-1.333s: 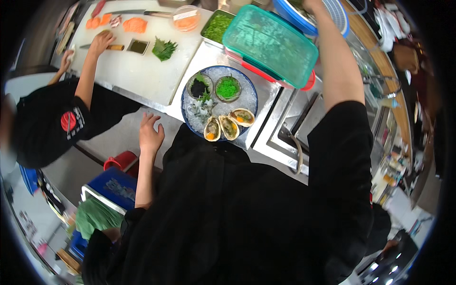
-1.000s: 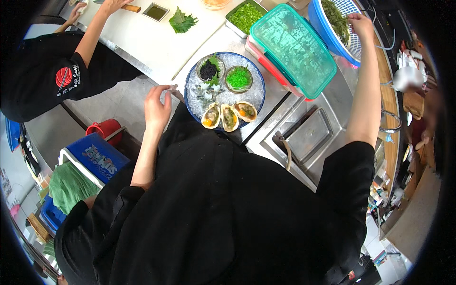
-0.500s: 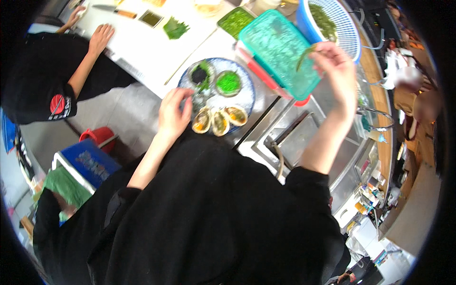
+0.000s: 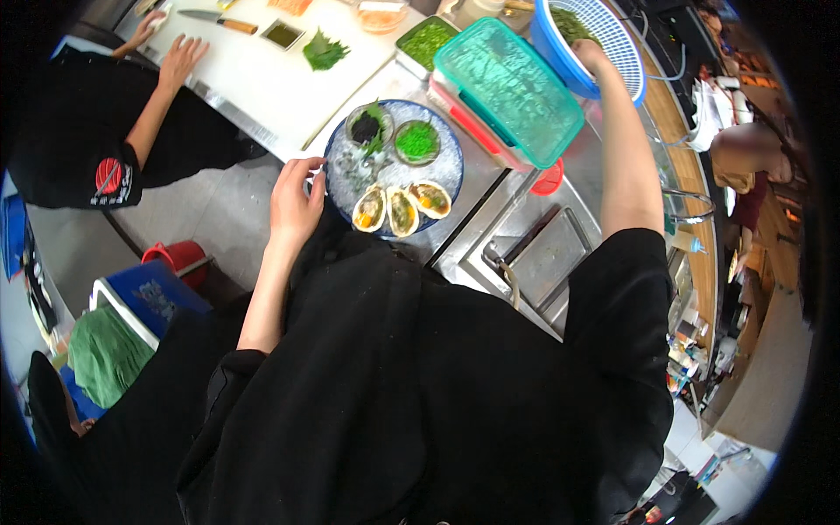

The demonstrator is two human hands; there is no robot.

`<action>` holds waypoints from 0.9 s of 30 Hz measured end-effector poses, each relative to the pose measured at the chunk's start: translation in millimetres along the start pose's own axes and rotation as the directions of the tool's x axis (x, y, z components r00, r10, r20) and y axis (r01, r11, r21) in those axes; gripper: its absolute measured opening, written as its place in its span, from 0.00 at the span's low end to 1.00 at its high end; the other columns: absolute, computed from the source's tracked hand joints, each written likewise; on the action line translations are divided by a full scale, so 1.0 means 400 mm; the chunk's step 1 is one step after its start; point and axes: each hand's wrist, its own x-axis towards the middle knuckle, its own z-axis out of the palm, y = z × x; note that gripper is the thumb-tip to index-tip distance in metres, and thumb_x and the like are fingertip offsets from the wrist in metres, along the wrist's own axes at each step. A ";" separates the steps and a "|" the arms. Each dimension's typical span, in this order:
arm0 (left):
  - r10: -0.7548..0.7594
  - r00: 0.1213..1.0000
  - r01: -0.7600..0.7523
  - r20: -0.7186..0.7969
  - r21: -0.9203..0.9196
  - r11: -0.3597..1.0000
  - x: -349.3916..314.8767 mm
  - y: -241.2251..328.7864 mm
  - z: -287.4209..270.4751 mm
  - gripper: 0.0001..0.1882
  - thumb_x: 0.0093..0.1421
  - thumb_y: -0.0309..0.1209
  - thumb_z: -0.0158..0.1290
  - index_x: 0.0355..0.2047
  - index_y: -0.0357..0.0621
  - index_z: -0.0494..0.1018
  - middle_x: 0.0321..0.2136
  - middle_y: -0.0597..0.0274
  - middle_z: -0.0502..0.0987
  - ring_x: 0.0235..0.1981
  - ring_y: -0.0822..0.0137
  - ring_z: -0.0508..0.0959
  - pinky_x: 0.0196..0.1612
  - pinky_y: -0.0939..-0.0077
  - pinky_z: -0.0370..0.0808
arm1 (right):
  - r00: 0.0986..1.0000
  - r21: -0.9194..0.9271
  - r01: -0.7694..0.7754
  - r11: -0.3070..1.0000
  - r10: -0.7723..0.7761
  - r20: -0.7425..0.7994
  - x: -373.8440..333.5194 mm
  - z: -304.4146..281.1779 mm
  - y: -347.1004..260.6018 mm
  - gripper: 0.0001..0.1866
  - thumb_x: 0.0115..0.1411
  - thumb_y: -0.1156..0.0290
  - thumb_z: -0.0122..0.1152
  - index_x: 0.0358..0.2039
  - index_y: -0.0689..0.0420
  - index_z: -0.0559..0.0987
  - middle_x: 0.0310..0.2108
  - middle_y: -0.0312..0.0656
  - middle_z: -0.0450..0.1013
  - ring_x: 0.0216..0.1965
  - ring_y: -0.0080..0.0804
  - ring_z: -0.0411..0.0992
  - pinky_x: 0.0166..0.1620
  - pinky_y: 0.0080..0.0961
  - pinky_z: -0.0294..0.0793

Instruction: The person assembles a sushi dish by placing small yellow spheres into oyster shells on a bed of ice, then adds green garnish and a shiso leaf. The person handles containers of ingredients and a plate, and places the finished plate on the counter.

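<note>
My right hand (image 4: 591, 58) reaches into a blue and white colander (image 4: 632, 54) of green strands, perhaps seaweed (image 4: 570, 26); its fingers are hidden there. My left hand (image 4: 296, 199) is held beside the left rim of a round blue-edged plate (image 4: 448, 144), fingers loosely bent and apart, holding nothing. Crushed ice covers the plate. On it sit three topped oysters (image 4: 402, 211) in their shells, a small bowl of bright green bits (image 4: 417, 141) and a small bowl of black bits (image 4: 366, 130) with green leaves beside it.
A teal-lidded container (image 4: 512, 87) lies right of the plate, by a tray of chopped greens (image 4: 426, 42). A sink (image 4: 547, 262) is nearer me. A co-worker's hand (image 4: 182, 61) rests on the white board (image 4: 254, 79), near a knife (image 4: 219, 19) and a green leaf (image 4: 325, 52).
My right hand, which pinched a green strand over the teal lid, has moved up and away into the colander. My left hand has drawn slightly left, off the plate's edge.
</note>
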 end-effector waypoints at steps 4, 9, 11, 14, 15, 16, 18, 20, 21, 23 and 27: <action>-0.108 0.992 0.108 -0.062 0.004 0.994 -0.043 -0.021 -0.017 0.11 0.60 0.22 0.55 0.44 0.39 0.77 0.37 0.55 0.79 0.38 0.63 0.80 0.43 0.69 0.76 | 0.995 0.133 -0.085 0.987 0.076 0.071 0.037 0.017 -0.003 0.13 0.53 0.61 0.61 0.32 0.57 0.84 0.34 0.50 0.81 0.37 0.41 0.79 0.44 0.37 0.76; -0.145 0.989 0.145 -0.010 -0.037 0.989 -0.076 -0.048 -0.002 0.10 0.62 0.23 0.56 0.44 0.38 0.78 0.37 0.56 0.79 0.37 0.65 0.81 0.42 0.72 0.76 | 0.998 0.130 -0.050 0.990 0.053 -0.015 0.008 0.005 0.019 0.13 0.53 0.61 0.65 0.29 0.58 0.83 0.28 0.43 0.81 0.32 0.31 0.78 0.39 0.32 0.76; -0.151 0.988 0.150 -0.023 -0.027 0.988 -0.074 -0.052 -0.013 0.10 0.62 0.24 0.55 0.44 0.38 0.78 0.37 0.56 0.80 0.38 0.65 0.80 0.43 0.72 0.76 | 0.986 0.181 -0.156 0.971 0.164 -0.029 -0.014 -0.063 -0.008 0.14 0.52 0.58 0.67 0.31 0.55 0.84 0.28 0.42 0.81 0.30 0.35 0.79 0.39 0.33 0.77; -0.152 0.986 0.150 -0.063 -0.038 0.988 -0.053 -0.055 -0.018 0.10 0.61 0.24 0.56 0.43 0.38 0.78 0.35 0.55 0.79 0.35 0.64 0.81 0.40 0.71 0.76 | 0.963 0.380 -0.113 0.918 0.196 -0.186 -0.102 -0.173 -0.024 0.15 0.56 0.56 0.67 0.30 0.56 0.84 0.24 0.35 0.79 0.25 0.24 0.74 0.32 0.26 0.72; -0.159 0.984 0.156 -0.084 -0.040 0.987 -0.053 -0.054 -0.022 0.10 0.60 0.23 0.56 0.42 0.38 0.78 0.34 0.55 0.79 0.33 0.64 0.81 0.39 0.70 0.76 | 0.946 0.478 -0.092 0.874 0.227 -0.232 -0.152 -0.208 -0.062 0.15 0.57 0.56 0.68 0.29 0.56 0.83 0.23 0.32 0.77 0.23 0.20 0.71 0.29 0.22 0.69; -0.164 0.981 0.158 -0.101 -0.058 0.986 -0.047 -0.053 -0.023 0.10 0.61 0.24 0.56 0.42 0.38 0.78 0.34 0.56 0.79 0.32 0.65 0.81 0.38 0.71 0.76 | 0.955 0.606 -0.077 0.791 0.233 -0.183 -0.204 -0.249 -0.090 0.13 0.57 0.58 0.68 0.30 0.56 0.83 0.22 0.29 0.75 0.23 0.16 0.68 0.28 0.18 0.65; -0.171 0.983 0.168 -0.072 -0.045 0.985 -0.037 -0.036 -0.029 0.10 0.61 0.24 0.56 0.43 0.39 0.78 0.34 0.57 0.79 0.31 0.66 0.80 0.37 0.71 0.76 | 0.965 0.785 -0.047 0.618 0.230 -0.124 -0.319 -0.323 -0.178 0.09 0.59 0.63 0.68 0.33 0.54 0.82 0.23 0.25 0.73 0.22 0.11 0.64 0.26 0.12 0.58; -0.159 0.987 0.156 -0.035 -0.068 0.985 -0.016 -0.006 -0.027 0.10 0.61 0.25 0.56 0.43 0.41 0.78 0.34 0.57 0.79 0.31 0.66 0.80 0.37 0.72 0.76 | 0.973 0.868 -0.003 0.496 0.201 -0.112 -0.430 -0.356 -0.262 0.07 0.60 0.65 0.68 0.35 0.52 0.81 0.25 0.24 0.72 0.22 0.09 0.63 0.26 0.10 0.55; -0.150 0.989 0.148 -0.015 -0.091 0.985 -0.011 0.021 -0.024 0.10 0.61 0.25 0.57 0.43 0.41 0.79 0.34 0.58 0.79 0.30 0.66 0.79 0.36 0.72 0.76 | 0.980 0.896 0.024 0.443 0.168 -0.109 -0.470 -0.354 -0.293 0.07 0.59 0.66 0.68 0.36 0.51 0.81 0.25 0.24 0.73 0.22 0.09 0.63 0.26 0.10 0.55; -0.100 0.995 0.103 0.028 -0.143 0.984 -0.003 0.056 0.002 0.13 0.59 0.26 0.59 0.45 0.44 0.78 0.33 0.59 0.79 0.29 0.66 0.78 0.35 0.71 0.76 | 0.984 0.939 0.049 0.342 0.145 -0.104 -0.549 -0.327 -0.412 0.07 0.59 0.66 0.69 0.35 0.53 0.81 0.26 0.25 0.74 0.24 0.11 0.65 0.28 0.11 0.61; 0.113 0.993 -0.108 0.044 -0.110 0.988 0.011 0.142 0.065 0.21 0.55 0.28 0.63 0.50 0.43 0.74 0.38 0.56 0.76 0.39 0.60 0.77 0.42 0.67 0.75 | 0.968 0.859 0.147 0.491 -0.248 -0.024 -0.607 -0.176 -0.571 0.05 0.59 0.71 0.67 0.35 0.54 0.80 0.27 0.25 0.74 0.26 0.11 0.66 0.27 0.16 0.64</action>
